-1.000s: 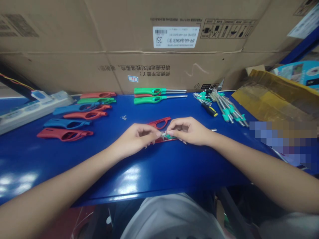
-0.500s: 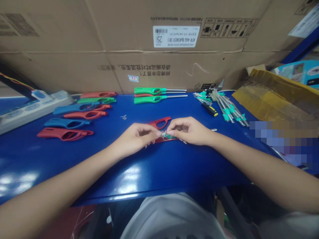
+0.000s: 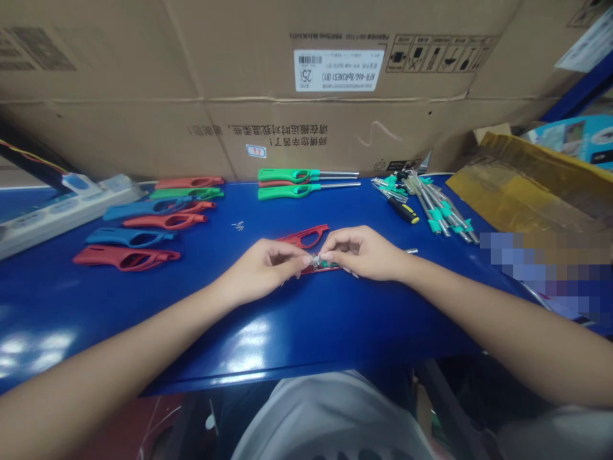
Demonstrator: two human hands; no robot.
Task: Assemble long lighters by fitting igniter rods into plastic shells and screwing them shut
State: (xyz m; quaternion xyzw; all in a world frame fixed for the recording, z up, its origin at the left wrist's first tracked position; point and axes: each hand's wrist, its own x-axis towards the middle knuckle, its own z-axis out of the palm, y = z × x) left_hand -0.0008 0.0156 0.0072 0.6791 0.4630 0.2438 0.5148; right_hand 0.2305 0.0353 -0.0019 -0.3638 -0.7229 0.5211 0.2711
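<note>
A red lighter shell (image 3: 306, 237) lies open on the blue table (image 3: 297, 319) in front of me. My left hand (image 3: 263, 268) and my right hand (image 3: 364, 252) meet over it, fingers pinched together on a small clear and green inner part (image 3: 320, 260) seated in the shell. A thin metal tube tip (image 3: 410, 251) sticks out to the right of my right hand. Most of the shell's lower half is hidden under my fingers.
Red, blue and green empty shells (image 3: 138, 220) lie at the left. Assembled green lighters (image 3: 297, 182) rest by the cardboard box (image 3: 306, 83). Several metal tube parts and a screwdriver (image 3: 421, 204) lie at the right. Small screws (image 3: 237, 225) and a power strip (image 3: 62, 207) are further left.
</note>
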